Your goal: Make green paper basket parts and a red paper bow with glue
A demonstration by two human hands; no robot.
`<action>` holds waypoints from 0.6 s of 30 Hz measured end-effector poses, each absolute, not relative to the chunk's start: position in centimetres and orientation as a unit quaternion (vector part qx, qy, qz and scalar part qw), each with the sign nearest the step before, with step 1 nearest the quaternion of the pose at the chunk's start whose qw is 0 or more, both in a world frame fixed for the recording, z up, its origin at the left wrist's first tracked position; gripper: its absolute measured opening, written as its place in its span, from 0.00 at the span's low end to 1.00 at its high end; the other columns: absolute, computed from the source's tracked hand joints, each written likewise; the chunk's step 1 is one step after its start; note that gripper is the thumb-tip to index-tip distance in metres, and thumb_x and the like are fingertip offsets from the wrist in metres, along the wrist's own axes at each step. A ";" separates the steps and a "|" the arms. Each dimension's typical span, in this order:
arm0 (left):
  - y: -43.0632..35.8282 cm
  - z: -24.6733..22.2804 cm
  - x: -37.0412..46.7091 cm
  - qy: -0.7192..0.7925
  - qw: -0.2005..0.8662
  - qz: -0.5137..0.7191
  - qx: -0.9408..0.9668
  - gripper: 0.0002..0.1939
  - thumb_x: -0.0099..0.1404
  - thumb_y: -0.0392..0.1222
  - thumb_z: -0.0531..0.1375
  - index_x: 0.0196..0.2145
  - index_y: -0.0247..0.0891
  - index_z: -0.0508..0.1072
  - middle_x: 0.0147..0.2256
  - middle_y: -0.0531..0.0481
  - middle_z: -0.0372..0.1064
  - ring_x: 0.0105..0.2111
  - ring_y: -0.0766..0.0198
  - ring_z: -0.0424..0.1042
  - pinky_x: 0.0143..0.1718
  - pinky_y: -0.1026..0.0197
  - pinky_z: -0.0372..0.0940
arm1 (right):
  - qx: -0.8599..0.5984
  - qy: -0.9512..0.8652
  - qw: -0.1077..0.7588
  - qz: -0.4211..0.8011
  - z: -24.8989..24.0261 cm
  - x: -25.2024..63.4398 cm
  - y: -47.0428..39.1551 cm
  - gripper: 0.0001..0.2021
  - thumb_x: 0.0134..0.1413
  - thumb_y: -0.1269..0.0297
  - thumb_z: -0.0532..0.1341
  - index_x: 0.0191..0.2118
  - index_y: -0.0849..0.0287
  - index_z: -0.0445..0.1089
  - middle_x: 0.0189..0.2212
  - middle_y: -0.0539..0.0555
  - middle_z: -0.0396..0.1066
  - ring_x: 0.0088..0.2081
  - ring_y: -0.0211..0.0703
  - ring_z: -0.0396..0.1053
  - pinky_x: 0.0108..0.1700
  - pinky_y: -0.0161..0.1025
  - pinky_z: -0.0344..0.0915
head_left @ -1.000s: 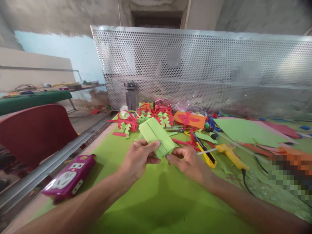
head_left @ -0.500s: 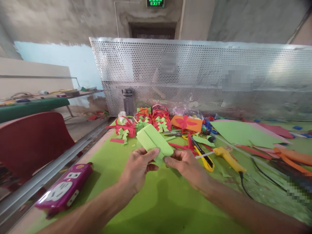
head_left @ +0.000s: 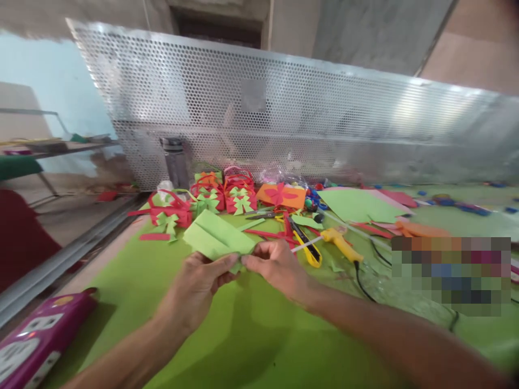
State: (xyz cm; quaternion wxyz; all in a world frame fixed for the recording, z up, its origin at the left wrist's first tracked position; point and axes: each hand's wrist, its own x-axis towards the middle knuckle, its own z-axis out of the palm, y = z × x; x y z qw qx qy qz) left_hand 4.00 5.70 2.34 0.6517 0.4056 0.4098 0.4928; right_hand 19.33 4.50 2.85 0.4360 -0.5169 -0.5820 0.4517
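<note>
A folded piece of light green paper is held above the green tabletop between both my hands. My left hand pinches its lower edge, thumb on top. Close beside it, my right hand grips the near right corner between thumb and fingers. A fold line runs along the paper's length. Just beyond it stand small red paper bags with light green bows. An orange paper piece with a red bow is to their right.
Right of my hands lie a yellow cutter knife, scissors and a yellow glue gun with a black cord. A purple power strip sits at the left. Behind are a dark bottle, green paper sheets and a perforated metal panel.
The view has swung to the right, so everything appears farther left. The green paper has tilted flatter, and my two hands' thumbs are closer together at its near edge.
</note>
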 end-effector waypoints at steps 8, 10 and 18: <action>6.9 3.4 4.5 0.423 0.634 0.487 0.426 0.15 0.40 0.37 0.71 0.29 0.36 0.76 0.31 0.49 0.76 0.29 0.63 0.73 0.26 0.64 0.71 | -0.499 -0.604 0.451 0.427 3.2 20.2 5.5 0.13 0.42 0.58 0.63 0.19 0.61 0.65 0.15 0.45 0.59 0.19 0.30 0.51 0.20 0.31 0.46; 7.3 4.0 5.0 0.425 0.625 0.499 0.424 0.16 0.38 0.36 0.71 0.28 0.35 0.76 0.31 0.48 0.76 0.28 0.63 0.73 0.26 0.64 0.71 | -0.486 -0.613 0.458 0.422 3.5 20.7 6.0 0.13 0.42 0.57 0.64 0.19 0.62 0.65 0.16 0.44 0.58 0.19 0.30 0.51 0.20 0.31 0.46; 10.5 6.6 7.2 0.374 0.610 0.564 0.412 0.13 0.37 0.28 0.69 0.24 0.34 0.74 0.26 0.50 0.75 0.24 0.64 0.72 0.23 0.64 0.71 | -0.456 -0.638 0.501 0.367 4.2 22.4 7.6 0.13 0.47 0.56 0.61 0.22 0.62 0.67 0.18 0.45 0.59 0.21 0.31 0.53 0.23 0.31 0.51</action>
